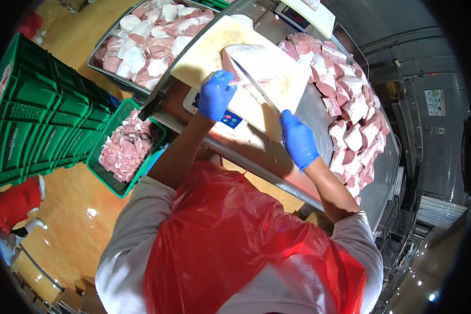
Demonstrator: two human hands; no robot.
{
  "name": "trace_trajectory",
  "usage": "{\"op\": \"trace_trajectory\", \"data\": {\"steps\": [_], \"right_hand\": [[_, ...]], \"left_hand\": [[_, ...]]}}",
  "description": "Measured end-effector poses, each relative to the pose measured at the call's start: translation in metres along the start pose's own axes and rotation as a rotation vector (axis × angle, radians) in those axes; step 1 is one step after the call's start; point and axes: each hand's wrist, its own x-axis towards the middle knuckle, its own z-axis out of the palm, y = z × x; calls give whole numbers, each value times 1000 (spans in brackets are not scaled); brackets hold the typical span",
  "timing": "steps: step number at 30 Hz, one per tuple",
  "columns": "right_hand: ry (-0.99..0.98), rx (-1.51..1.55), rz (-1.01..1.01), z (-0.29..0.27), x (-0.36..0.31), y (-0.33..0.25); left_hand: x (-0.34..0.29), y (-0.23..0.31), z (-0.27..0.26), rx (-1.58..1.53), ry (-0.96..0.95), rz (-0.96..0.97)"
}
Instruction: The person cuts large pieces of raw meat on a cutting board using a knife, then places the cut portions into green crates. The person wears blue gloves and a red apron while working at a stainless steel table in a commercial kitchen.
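A long pale piece of raw meat (252,58) lies on the white cutting board (290,94). My left hand (216,95), in a blue glove, is closed at its near left corner and grips the edge there. My right hand (298,138), also gloved in blue, is wrapped around the handle of a knife (260,90). The long blade slants up and left, its tip over the meat. The glove hides most of the handle. Partly under the board is a scale with a blue panel (230,120).
Large raw meat pieces (353,107) are heaped right of the board on the metal table (315,118). A metal tub (95,58) of cut meat stands far left. A green crate (121,193) holds trimmings; stacked green crates (36,112) rise beside it. Another person's red apron (18,204) shows at left.
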Motion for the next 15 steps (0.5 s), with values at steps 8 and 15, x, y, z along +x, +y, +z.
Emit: {"op": "trace_trajectory", "data": {"steps": [8,15], "right_hand": [[78,24,24,29,92,-53],[-34,-19,14,36,72,-49]], "left_hand": [[-8,-5,-4,-99,-26,131],[0,-19,-21,43,52,18]]}}
